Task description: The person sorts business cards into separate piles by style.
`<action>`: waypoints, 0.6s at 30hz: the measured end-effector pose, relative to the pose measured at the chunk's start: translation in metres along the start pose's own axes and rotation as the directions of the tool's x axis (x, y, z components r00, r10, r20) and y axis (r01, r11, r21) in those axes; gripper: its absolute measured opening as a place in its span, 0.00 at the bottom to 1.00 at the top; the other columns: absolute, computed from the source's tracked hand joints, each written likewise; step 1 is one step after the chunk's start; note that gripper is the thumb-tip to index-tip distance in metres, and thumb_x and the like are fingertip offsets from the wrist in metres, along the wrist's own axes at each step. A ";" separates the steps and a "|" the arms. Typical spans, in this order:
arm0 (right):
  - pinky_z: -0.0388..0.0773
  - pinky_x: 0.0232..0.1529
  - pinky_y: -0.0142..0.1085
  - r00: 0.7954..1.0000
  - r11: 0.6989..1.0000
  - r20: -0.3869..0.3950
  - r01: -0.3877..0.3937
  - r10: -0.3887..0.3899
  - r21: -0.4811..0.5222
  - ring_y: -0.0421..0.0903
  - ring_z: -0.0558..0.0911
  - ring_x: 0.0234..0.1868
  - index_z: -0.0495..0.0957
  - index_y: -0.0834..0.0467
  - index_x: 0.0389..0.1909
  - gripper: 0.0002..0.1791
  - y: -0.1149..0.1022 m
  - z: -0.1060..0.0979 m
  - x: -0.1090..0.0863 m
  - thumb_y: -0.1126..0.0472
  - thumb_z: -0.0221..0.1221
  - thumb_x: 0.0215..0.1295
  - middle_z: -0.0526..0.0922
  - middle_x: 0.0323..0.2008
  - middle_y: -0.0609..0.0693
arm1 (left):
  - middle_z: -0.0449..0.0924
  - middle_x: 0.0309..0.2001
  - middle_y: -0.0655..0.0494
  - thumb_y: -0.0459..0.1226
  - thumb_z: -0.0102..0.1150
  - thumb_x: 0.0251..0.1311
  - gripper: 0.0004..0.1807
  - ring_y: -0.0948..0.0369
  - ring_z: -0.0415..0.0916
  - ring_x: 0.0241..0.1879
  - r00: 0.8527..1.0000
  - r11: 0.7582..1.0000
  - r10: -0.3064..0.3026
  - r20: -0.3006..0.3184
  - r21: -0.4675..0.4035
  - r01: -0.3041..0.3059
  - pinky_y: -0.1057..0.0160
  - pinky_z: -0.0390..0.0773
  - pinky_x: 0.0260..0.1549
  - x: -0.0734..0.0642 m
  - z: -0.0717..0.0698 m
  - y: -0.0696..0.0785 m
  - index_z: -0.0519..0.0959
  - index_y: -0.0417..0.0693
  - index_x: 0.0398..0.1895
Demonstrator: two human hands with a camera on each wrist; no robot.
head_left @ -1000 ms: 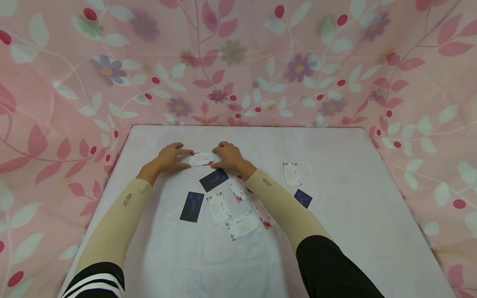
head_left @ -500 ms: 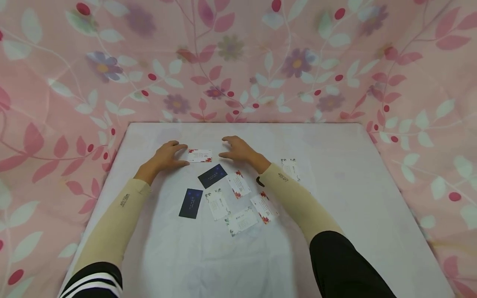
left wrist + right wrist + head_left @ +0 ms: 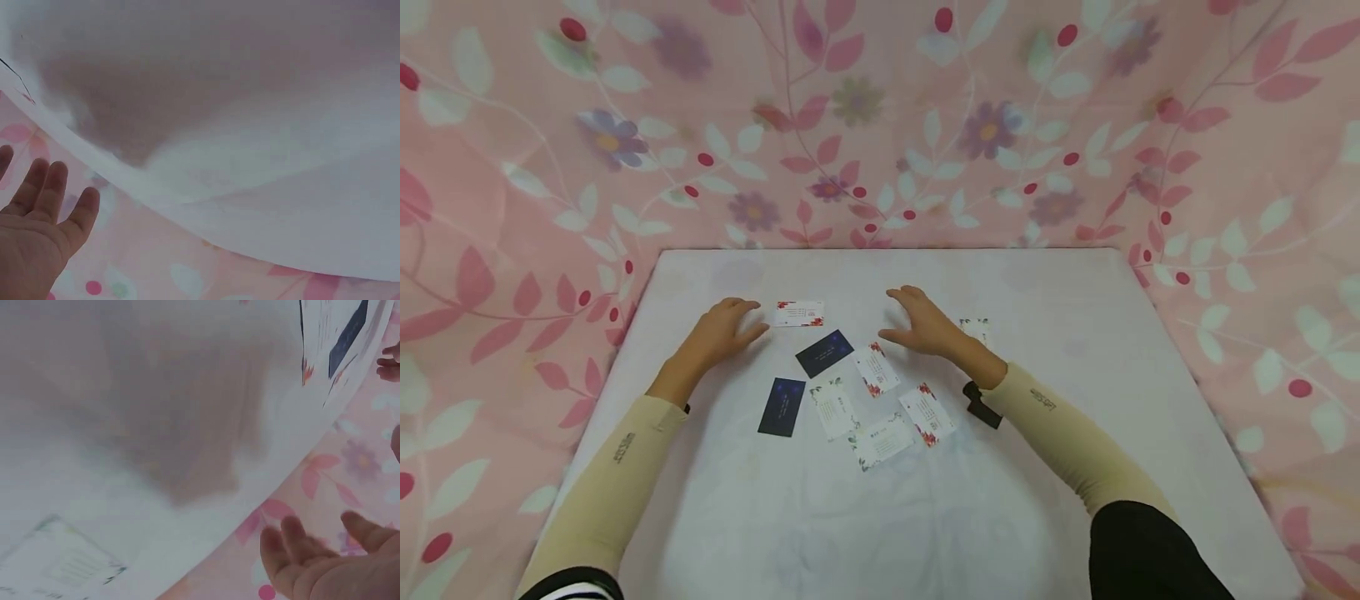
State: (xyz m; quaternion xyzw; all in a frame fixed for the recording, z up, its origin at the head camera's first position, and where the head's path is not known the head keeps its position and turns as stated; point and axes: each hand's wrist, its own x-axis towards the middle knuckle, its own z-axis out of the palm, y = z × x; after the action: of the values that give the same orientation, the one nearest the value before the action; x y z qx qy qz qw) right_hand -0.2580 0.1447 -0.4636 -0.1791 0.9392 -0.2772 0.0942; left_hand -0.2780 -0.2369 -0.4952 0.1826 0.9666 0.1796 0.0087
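Observation:
A white business card with red flowers (image 3: 800,314) lies flat at the back of the table. Just left of it is my left hand (image 3: 718,332), fingers loosely spread and holding nothing; the left wrist view shows its relaxed fingers (image 3: 82,219). My right hand (image 3: 931,327) hovers to the right of the card with a wide gap between, also holding nothing. Below it lies a second red-flowered card (image 3: 877,369). Part of a green-leaf card (image 3: 975,330) shows behind the right wrist; the right wrist view has a leaf-bordered card (image 3: 65,559) at lower left.
Two dark blue cards (image 3: 823,353) lie left of centre, one nearer the front. Two more green-leaf cards (image 3: 882,442) and a third red-flowered card (image 3: 927,414) are scattered mid-table. The white table (image 3: 820,533) ends at a pink floral cloth (image 3: 880,125) behind.
Both hands have drawn away from the red-flowered card at the back, left hand slightly left, right hand farther right. That card stays lying on the table.

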 end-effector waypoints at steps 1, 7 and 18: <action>0.59 0.72 0.57 0.999 1.000 -0.032 0.009 -0.010 -0.025 0.59 0.60 0.75 0.55 0.54 0.76 0.45 0.002 0.001 -0.007 0.42 0.63 0.63 0.52 0.77 0.61 | 0.70 0.64 0.33 0.50 0.59 0.65 0.32 0.37 0.65 0.65 0.999 1.000 0.014 -0.039 0.006 -0.014 0.34 0.63 0.62 -0.006 0.001 0.002 0.71 0.41 0.66; 0.43 0.73 0.65 0.978 0.982 -0.191 0.044 -0.079 -0.182 0.65 0.50 0.77 0.44 0.46 0.80 0.52 0.013 0.002 -0.049 0.34 0.60 0.61 0.31 0.79 0.59 | 0.59 0.72 0.36 0.56 0.62 0.59 0.40 0.39 0.55 0.71 0.978 0.994 0.088 -0.187 0.078 -0.075 0.30 0.48 0.66 -0.040 0.004 0.009 0.64 0.54 0.73; 0.36 0.71 0.68 0.940 0.978 -0.341 -0.044 -0.028 -0.203 0.64 0.41 0.78 0.44 0.46 0.80 0.54 0.049 -0.008 -0.122 0.35 0.60 0.59 0.22 0.78 0.55 | 0.29 0.79 0.38 0.64 0.51 0.60 0.48 0.35 0.38 0.75 0.992 0.987 0.001 -0.128 0.162 0.020 0.26 0.30 0.66 -0.080 0.001 0.023 0.46 0.64 0.80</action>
State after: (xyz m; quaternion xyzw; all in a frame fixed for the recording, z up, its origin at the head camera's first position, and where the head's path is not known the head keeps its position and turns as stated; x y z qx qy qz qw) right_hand -0.1625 0.2340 -0.4746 -0.1334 0.9657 -0.2044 -0.0883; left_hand -0.1951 -0.2454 -0.4917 0.1661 0.9775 0.1112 -0.0670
